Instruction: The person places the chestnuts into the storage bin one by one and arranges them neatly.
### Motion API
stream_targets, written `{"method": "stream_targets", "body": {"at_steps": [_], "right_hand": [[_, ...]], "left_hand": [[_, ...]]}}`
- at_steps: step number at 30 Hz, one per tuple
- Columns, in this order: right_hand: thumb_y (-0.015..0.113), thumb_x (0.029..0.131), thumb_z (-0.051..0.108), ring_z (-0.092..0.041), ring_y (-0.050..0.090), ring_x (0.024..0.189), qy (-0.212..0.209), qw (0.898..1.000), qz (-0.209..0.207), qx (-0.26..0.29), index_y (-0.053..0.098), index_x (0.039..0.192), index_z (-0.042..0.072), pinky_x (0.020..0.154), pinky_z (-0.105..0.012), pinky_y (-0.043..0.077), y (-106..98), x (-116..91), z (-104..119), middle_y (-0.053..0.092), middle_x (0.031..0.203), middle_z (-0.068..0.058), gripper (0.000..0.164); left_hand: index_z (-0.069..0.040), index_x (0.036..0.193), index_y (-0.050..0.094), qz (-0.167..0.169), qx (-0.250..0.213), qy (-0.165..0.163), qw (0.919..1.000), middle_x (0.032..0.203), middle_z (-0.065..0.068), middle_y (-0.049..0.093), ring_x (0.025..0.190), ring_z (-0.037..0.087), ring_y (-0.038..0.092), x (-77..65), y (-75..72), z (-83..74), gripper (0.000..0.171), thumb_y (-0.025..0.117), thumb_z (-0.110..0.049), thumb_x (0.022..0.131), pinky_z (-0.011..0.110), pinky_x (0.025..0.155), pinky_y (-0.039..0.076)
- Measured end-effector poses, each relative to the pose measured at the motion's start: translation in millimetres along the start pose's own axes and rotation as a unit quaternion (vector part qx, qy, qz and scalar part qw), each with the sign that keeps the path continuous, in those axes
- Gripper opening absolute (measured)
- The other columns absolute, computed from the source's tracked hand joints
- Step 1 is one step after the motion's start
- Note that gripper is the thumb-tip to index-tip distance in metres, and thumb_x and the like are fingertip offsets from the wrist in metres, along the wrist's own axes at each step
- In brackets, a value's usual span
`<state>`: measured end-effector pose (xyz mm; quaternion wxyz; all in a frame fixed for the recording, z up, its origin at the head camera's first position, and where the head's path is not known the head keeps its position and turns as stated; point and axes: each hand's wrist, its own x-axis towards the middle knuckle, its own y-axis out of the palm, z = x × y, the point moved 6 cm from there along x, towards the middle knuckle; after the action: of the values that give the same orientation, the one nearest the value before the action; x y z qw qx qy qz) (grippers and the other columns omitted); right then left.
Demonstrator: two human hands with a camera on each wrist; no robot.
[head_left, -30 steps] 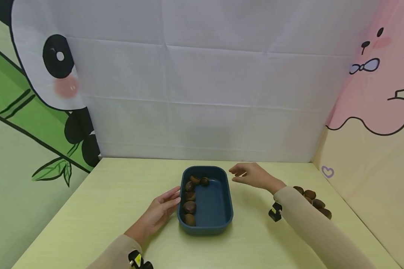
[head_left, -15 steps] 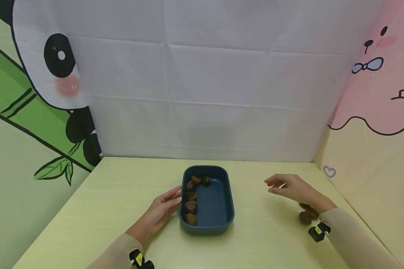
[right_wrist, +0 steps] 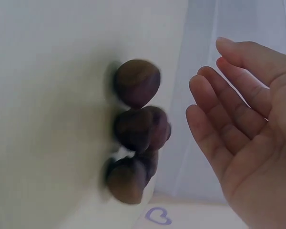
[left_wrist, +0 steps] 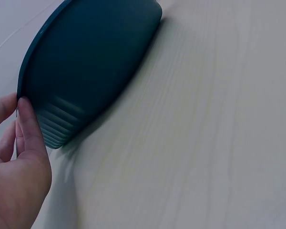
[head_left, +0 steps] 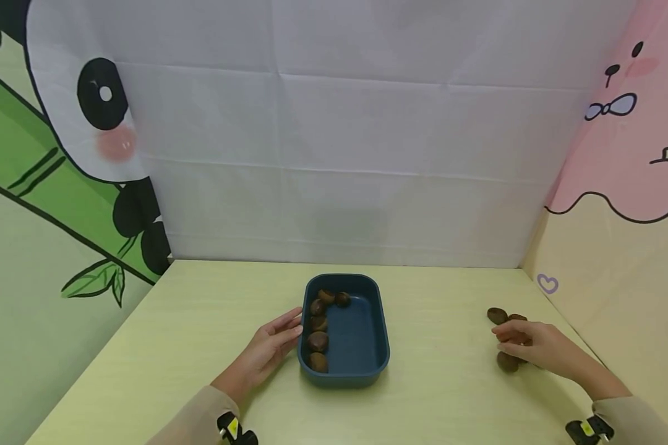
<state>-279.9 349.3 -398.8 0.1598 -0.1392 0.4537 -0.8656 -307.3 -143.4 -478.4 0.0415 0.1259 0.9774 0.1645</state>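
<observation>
A dark blue rectangular box (head_left: 359, 337) stands on the table, with several brown chestnuts (head_left: 318, 342) lined up along its left wall and into the far corner. My left hand (head_left: 263, 351) rests its relaxed fingers against the box's left side; the left wrist view shows the thumb on the ribbed outer wall (left_wrist: 62, 117). To the right, my right hand (head_left: 545, 349) hovers at a small group of chestnuts (head_left: 497, 316), partly covering them. Its fingers are loosely bent and hold nothing in the right wrist view, apart from the chestnuts (right_wrist: 136, 83) there.
The pale yellow table (head_left: 434, 395) carries the box and the loose chestnuts. A white sheet (head_left: 334, 154) stands behind it, with printed panels (head_left: 612, 272) at both sides. The loose chestnuts lie near the table's right edge.
My right hand has moved from beside the box, right and nearer, down to the loose chestnuts. The left hand has stayed at the box, and the chestnuts inside look unchanged.
</observation>
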Motion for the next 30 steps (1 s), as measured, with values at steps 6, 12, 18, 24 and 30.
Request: {"method": "stream_targets", "body": {"at_steps": [6, 12, 18, 24, 30], "right_hand": [[0.073, 0.094, 0.027, -0.001, 0.063, 0.089, 0.024, 1.0, -0.019, 0.0, 0.07, 0.119, 0.006, 0.071, -0.025, 0.055, 5.6, -23.5, -22.2, 0.071, 0.111, -0.006, 0.032], [0.076, 0.091, 0.024, -0.002, 0.062, 0.079, 0.014, 0.999, -0.036, -0.002, 0.07, 0.12, 0.003, 0.065, -0.025, 0.053, 16.3, -30.0, -28.8, 0.069, 0.09, 0.005, 0.036], [0.078, 0.089, 0.023, -0.003, 0.063, 0.077, 0.016, 0.999, -0.041, 0.012, 0.068, 0.121, -0.001, 0.063, -0.025, 0.052, 22.5, -28.3, -27.4, 0.069, 0.088, 0.003, 0.041], [0.081, 0.086, 0.024, -0.002, 0.061, 0.075, 0.016, 0.999, -0.04, 0.01, 0.069, 0.12, -0.001, 0.061, -0.025, 0.052, 25.9, -26.3, -27.6, 0.068, 0.094, 0.0, 0.044], [0.081, 0.086, 0.028, -0.001, 0.06, 0.076, 0.013, 1.0, -0.026, -0.004, 0.069, 0.12, 0.001, 0.061, -0.025, 0.052, 27.2, -25.5, -28.1, 0.068, 0.094, 0.002, 0.045]], "left_hand": [[0.001, 0.155, 0.032, -0.001, 0.003, 0.001, 1.0, 0.14, 0.017, 0.049, 0.117, 0.014, 0.06, -0.4, 0.2, 0.4, 0.06, 0.059, -0.003, 0.101, 0.026, 0.1, 0.048], [0.0, 0.155, 0.033, -0.003, 0.0, -0.002, 1.0, 0.141, 0.018, 0.048, 0.117, 0.013, 0.06, -0.7, -0.9, 1.4, 0.06, 0.059, -0.004, 0.101, 0.026, 0.101, 0.048], [-0.001, 0.155, 0.033, -0.003, 0.003, -0.003, 1.0, 0.143, 0.019, 0.046, 0.118, 0.013, 0.059, -0.9, -0.7, 1.7, 0.061, 0.06, -0.005, 0.101, 0.026, 0.101, 0.048], [-0.001, 0.155, 0.033, -0.003, 0.005, -0.003, 1.0, 0.142, 0.018, 0.047, 0.117, 0.013, 0.06, -0.6, 0.0, 2.1, 0.06, 0.059, -0.005, 0.101, 0.026, 0.101, 0.048], [-0.001, 0.155, 0.034, -0.006, 0.005, -0.002, 1.0, 0.141, 0.017, 0.048, 0.115, 0.012, 0.06, 0.6, 0.4, 2.2, 0.06, 0.06, -0.005, 0.101, 0.026, 0.1, 0.048]]}}
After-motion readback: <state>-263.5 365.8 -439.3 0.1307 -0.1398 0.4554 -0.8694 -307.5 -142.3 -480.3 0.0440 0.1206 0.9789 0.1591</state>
